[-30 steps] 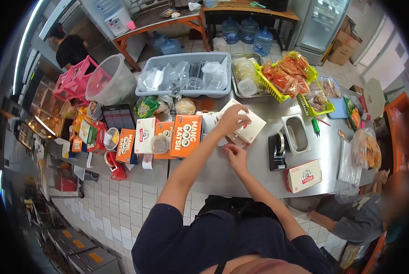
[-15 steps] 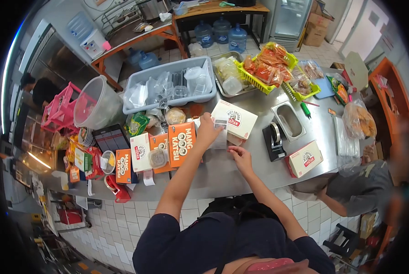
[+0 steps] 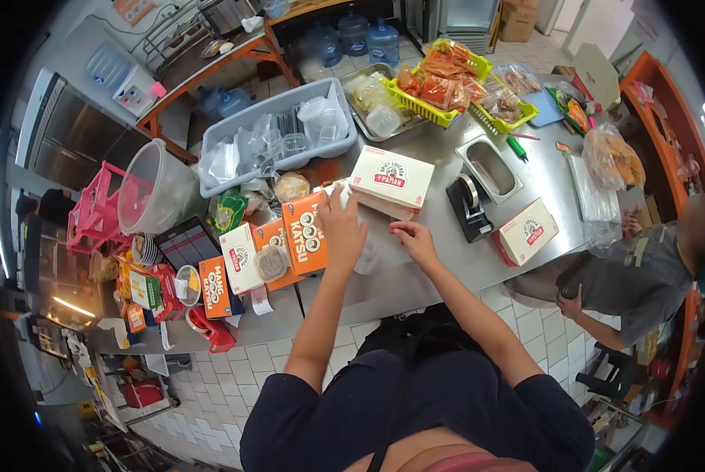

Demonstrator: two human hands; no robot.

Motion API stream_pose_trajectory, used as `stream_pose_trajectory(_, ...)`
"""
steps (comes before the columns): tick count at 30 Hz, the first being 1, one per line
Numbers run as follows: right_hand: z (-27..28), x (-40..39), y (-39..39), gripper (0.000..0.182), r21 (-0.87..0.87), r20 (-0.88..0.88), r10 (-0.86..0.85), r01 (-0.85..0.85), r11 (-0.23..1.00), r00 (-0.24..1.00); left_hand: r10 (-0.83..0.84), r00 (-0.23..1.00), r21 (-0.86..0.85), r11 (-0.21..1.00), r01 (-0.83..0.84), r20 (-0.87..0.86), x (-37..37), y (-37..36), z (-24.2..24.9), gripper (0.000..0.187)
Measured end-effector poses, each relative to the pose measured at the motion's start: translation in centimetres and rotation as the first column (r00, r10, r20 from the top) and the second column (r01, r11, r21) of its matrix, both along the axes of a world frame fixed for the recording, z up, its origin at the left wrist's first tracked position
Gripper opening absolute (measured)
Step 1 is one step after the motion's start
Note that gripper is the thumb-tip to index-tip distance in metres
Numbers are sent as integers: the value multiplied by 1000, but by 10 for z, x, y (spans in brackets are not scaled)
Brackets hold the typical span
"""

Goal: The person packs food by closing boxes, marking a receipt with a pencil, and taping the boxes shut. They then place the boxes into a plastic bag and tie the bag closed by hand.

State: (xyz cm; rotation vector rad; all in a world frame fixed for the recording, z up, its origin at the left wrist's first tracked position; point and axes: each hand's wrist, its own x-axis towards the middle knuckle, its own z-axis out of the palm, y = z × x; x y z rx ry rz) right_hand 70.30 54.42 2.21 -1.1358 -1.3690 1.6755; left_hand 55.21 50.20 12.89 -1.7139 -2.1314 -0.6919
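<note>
My left hand [image 3: 341,226] lies over the right edge of an upright orange box [image 3: 301,234] marked Mang Katsu, its fingers stretched forward beside a white edge behind that box. To its right rests a closed white box [image 3: 390,179] with a red and black chicken logo, its lid turned up toward me. Just in front of this box my right hand [image 3: 417,242] is pinched, fingertips near the box's lower front edge; what they hold is too small to make out. A pale, blurred patch shows on the steel between both hands.
A tape dispenser [image 3: 469,206] and steel pan [image 3: 490,169] stand right of the white box, with another white-and-red box [image 3: 528,232] beyond. A blue-grey bin [image 3: 219,182] of plastic containers is behind. A person in grey [image 3: 632,275] is at the right.
My left hand has shifted left, off the white box and onto the orange box's edge. The paper slip it held against the white box no longer shows there. My view has turned slightly.
</note>
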Motion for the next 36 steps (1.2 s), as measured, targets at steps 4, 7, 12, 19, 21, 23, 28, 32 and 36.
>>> stream_pose_trajectory(4, 2, -7, -2, 16, -40, -18, 20, -21, 999, 1000, -599, 789, -35, 799, 600, -138, -37, 81, -39, 36)
stream_pose_trajectory(7, -8, -14, -3, 16, -36, -58, 1, -3, 999, 998, -706, 699, -499, 569, 654, 112, -49, 121, -40, 27)
stream_pose_trajectory(12, -47, -31, -3, 16, 10, -99, -39, 40, 999, 994, -914, 403, -688, 321, 651, -46, -19, 166, -19, 35)
stream_pose_trajectory(19, -36, 5, 16, 14, 42, -74, -44, 47, 998, 996, -851, 520, -784, 270, 558, 77, -13, 186, -16, 39)
stream_pose_trajectory(21, -20, 18, 19, 15, 82, -73, -29, 35, 996, 997, -807, 569, -782, 250, 571, 157, -3, 175, 28, 36)
stream_pose_trajectory(23, 31, 34, 20, 10, 191, 6, 44, -44, 981, 999, -753, 620, -772, 254, 583, 221, 0, 167, 64, 35)
stream_pose_trajectory(28, 137, 70, -3, 26, 493, -23, -132, 126, 861, 991, -434, 409, -330, 248, 911, 802, -8, 119, 87, 39)
stream_pose_trajectory(32, 156, 90, -47, 42, 528, -188, -81, 170, 832, 979, -150, -17, 49, 212, 976, 989, 15, 51, 72, 30)
stream_pose_trajectory(36, 149, 122, -63, 44, 300, -264, -224, 300, 906, 938, 258, -478, 403, 295, 866, 840, 61, 2, 21, 21)
